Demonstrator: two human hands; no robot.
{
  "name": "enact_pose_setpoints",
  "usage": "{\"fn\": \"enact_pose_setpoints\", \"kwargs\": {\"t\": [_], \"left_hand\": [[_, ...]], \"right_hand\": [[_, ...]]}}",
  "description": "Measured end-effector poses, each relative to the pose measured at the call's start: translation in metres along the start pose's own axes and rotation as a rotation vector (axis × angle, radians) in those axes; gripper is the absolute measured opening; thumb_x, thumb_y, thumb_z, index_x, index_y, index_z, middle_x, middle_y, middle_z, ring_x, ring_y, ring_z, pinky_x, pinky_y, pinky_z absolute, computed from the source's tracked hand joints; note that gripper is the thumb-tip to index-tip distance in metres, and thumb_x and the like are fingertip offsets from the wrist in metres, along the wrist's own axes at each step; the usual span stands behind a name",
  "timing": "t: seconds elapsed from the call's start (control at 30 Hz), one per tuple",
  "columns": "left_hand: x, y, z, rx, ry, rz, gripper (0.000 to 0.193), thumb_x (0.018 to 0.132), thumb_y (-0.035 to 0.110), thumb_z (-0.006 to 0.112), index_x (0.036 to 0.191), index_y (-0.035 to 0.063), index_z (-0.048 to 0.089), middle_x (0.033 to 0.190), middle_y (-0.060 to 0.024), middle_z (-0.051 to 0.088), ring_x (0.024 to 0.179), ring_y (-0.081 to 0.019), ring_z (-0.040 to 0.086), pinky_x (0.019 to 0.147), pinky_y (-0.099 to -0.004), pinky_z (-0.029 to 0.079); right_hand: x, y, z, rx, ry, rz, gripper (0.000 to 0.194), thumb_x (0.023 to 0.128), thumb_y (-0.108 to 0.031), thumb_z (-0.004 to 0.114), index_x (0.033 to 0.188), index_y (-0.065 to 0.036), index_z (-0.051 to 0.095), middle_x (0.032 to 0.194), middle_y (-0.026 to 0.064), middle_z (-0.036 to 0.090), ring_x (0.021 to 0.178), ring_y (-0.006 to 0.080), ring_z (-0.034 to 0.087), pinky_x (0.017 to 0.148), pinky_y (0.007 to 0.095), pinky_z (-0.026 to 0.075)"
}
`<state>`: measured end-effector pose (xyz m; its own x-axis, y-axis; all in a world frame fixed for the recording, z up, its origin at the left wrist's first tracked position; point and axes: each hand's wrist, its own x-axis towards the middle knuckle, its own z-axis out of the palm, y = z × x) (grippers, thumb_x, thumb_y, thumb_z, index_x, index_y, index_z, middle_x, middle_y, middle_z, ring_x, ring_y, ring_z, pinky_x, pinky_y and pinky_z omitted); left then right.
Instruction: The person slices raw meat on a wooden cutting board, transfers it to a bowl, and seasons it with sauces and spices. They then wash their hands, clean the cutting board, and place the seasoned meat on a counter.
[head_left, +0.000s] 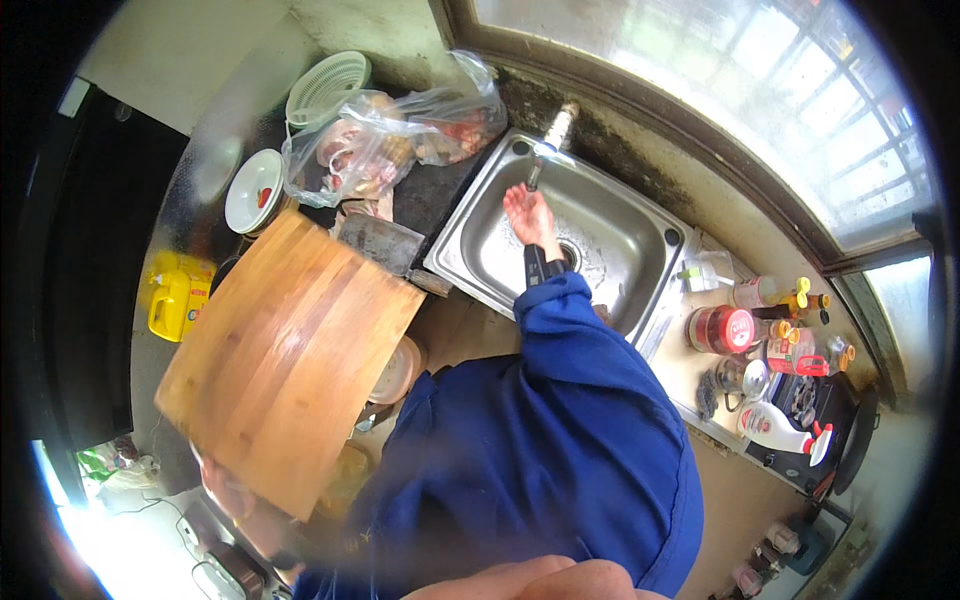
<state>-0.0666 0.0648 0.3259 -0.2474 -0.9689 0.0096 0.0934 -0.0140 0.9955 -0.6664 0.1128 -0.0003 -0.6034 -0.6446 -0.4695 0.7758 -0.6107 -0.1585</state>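
Note:
Beneath the faucet (555, 135) my right hand (531, 215) is held over the stainless steel sink (480, 247), palm up with its fingers extended and nothing in it. My left hand (225, 487), at the lower left, grips the edge of a large wooden cutting board (292, 345). The board is raised and tilted, and it hides part of that hand. Just beyond the board's upper edge a cleaver (379, 241) lies on the dark counter, its handle towards the sink. Whether water is running is hard to tell.
Clear plastic bags of food (367, 146), a green colander (328, 86) and a white bowl (255, 191) stand behind the board. A yellow jug (178, 300) is at the left. Right of the sink are a red-lidded jar (720, 330), bottles, a spray bottle (780, 429) and a stove (799, 401).

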Motion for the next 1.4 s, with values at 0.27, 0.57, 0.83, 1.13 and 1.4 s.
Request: {"fn": "enact_pose_setpoints", "kwargs": {"t": [0.27, 0.57, 0.83, 1.13, 1.4], "left_hand": [[0.089, -0.045, 0.154, -0.030, -0.174, -0.152, 0.023, 0.070, -0.010, 0.042, 0.071, 0.0133, 0.038, 0.066, 0.0045, 0.038, 0.054, -0.0059, 0.038, 0.045, -0.0188, 0.029], [0.124, -0.109, 0.291, 0.096, -0.367, -0.376, 0.023, 0.067, -0.008, 0.045, 0.070, 0.0130, 0.038, 0.064, 0.0039, 0.039, 0.050, -0.0065, 0.040, 0.042, -0.0196, 0.034], [0.133, -0.152, 0.337, 0.190, -0.429, -0.441, 0.023, 0.065, -0.009, 0.046, 0.071, 0.0124, 0.040, 0.064, 0.0023, 0.044, 0.049, -0.0108, 0.047, 0.042, -0.0227, 0.039], [0.123, -0.183, 0.360, 0.155, -0.413, -0.518, 0.021, 0.067, -0.008, 0.048, 0.070, 0.0123, 0.041, 0.059, 0.0038, 0.042, 0.045, -0.0067, 0.039, 0.038, -0.0202, 0.029], [0.112, -0.191, 0.366, 0.196, -0.406, -0.549, 0.021, 0.066, -0.008, 0.047, 0.070, 0.0119, 0.041, 0.061, 0.0028, 0.043, 0.048, -0.0069, 0.041, 0.038, -0.0203, 0.029]], "right_hand": [[-0.021, -0.100, -0.075, -1.448, -0.105, 0.006, 0.025, 0.091, -0.020, 0.047, 0.091, -0.002, 0.064, 0.082, 0.0149, 0.066, 0.077, 0.0249, 0.064, 0.068, 0.0346, 0.051], [-0.103, -0.110, -0.176, -2.926, -0.287, 0.523, 0.030, 0.075, -0.024, 0.060, 0.103, -0.013, 0.066, 0.118, 0.0108, 0.057, 0.112, 0.0322, 0.051, 0.091, 0.0504, 0.041], [-0.063, -0.147, -0.090, -2.481, -0.194, -0.332, 0.025, 0.075, -0.027, 0.060, 0.089, -0.007, 0.063, 0.089, 0.0156, 0.063, 0.082, 0.0331, 0.060, 0.070, 0.0377, 0.048], [0.006, -0.053, -0.025, -0.935, 0.012, -0.018, 0.059, 0.076, -0.014, 0.067, 0.124, -0.002, 0.035, 0.103, 0.0136, 0.057, 0.094, 0.0207, 0.056, 0.079, 0.0308, 0.047], [-0.081, -0.004, 0.050, -1.091, -0.346, -0.418, 0.065, 0.074, -0.011, 0.066, 0.132, -0.006, 0.035, 0.120, 0.0136, 0.050, 0.108, 0.0230, 0.051, 0.091, 0.0343, 0.042]]}}
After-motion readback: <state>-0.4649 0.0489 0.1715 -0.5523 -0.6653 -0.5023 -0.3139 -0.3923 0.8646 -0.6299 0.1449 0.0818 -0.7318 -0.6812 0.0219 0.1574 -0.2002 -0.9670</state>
